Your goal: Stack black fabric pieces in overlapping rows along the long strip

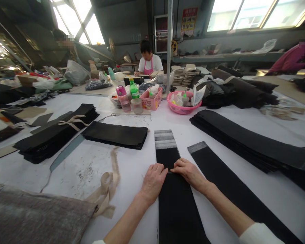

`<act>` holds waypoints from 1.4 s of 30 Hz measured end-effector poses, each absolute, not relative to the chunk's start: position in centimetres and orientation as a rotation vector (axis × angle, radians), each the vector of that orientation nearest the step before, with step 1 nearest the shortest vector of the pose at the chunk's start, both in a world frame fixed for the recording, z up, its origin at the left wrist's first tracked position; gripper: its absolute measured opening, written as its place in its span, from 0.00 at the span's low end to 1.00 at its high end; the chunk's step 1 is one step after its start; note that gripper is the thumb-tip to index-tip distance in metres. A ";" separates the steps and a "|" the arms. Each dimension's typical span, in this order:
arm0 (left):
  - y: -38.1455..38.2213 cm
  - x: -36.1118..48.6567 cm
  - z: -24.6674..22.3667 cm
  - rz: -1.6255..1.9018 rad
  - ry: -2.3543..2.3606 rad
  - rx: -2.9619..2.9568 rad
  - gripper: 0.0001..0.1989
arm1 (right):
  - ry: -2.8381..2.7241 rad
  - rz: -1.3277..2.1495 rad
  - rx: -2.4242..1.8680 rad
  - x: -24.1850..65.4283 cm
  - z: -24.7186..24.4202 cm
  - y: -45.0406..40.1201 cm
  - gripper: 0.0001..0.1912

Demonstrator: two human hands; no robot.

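Observation:
A long black strip (178,213) of flat material runs away from me along the white table. At its far end, pale grey bands (164,139) lie crosswise, perhaps several staggered layers. My left hand (154,181) is closed at the strip's left edge, thumb and fingers pinching along a crosswise edge. Opposite it, my right hand (189,173) pinches the same edge from the right, its fingertips almost meeting the left ones. Just right of that hand lies a second pile of black strips (226,186) with one grey band (197,147) at its end.
Black stacks (115,134) lie left, one tied with a cloth band (73,122); another long stack (249,135) is at right. A loose beige ribbon (106,189) and grey cloth (38,217) are near left. Beyond stand a pink basket (184,109), a green bottle (134,90) and a seated co-worker (152,64).

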State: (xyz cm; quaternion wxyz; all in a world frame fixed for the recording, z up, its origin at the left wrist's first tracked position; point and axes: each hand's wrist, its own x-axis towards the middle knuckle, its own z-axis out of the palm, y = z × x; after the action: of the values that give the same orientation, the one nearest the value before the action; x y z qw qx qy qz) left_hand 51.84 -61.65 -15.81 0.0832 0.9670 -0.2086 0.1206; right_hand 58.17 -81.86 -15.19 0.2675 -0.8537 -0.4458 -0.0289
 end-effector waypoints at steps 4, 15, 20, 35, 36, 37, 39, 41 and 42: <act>-61.7 52.0 -15.7 0.347 -0.660 2.884 0.08 | -1.217 -0.104 -2.332 58.1 -15.1 -81.8 0.12; -61.8 52.0 -15.2 0.298 -0.754 2.954 0.12 | -1.293 -0.097 -2.383 58.3 -14.8 -81.7 0.10; -61.7 51.9 -15.2 0.288 -0.727 2.956 0.12 | -1.233 0.050 -2.256 59.2 -15.0 -81.9 0.12; -61.2 52.3 -14.8 0.137 -0.703 2.921 0.18 | -1.240 0.097 -2.230 59.4 -14.5 -82.9 0.11; -61.2 52.3 -14.8 0.136 -0.714 2.926 0.19 | -1.255 0.069 -2.244 59.3 -14.6 -82.8 0.11; -61.2 52.4 -14.9 0.138 -0.725 2.930 0.19 | -1.269 0.037 -2.263 59.2 -14.7 -82.8 0.12; -61.3 52.4 -15.0 0.148 -0.748 2.938 0.19 | -1.301 -0.032 -2.304 59.0 -14.9 -82.8 0.13; -61.4 52.3 -15.2 0.167 -0.763 2.951 0.19 | -1.325 -0.086 -2.345 58.8 -15.0 -82.9 0.12; -61.4 52.3 -15.2 0.178 -0.766 2.959 0.18 | -1.332 -0.104 -2.362 58.7 -15.0 -82.9 0.12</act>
State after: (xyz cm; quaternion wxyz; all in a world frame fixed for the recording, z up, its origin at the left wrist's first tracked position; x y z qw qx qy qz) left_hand 52.30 -61.40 -15.24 0.0401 0.9657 -0.2500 0.0581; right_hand 58.67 -82.88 -15.01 0.2124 -0.8504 -0.4798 -0.0373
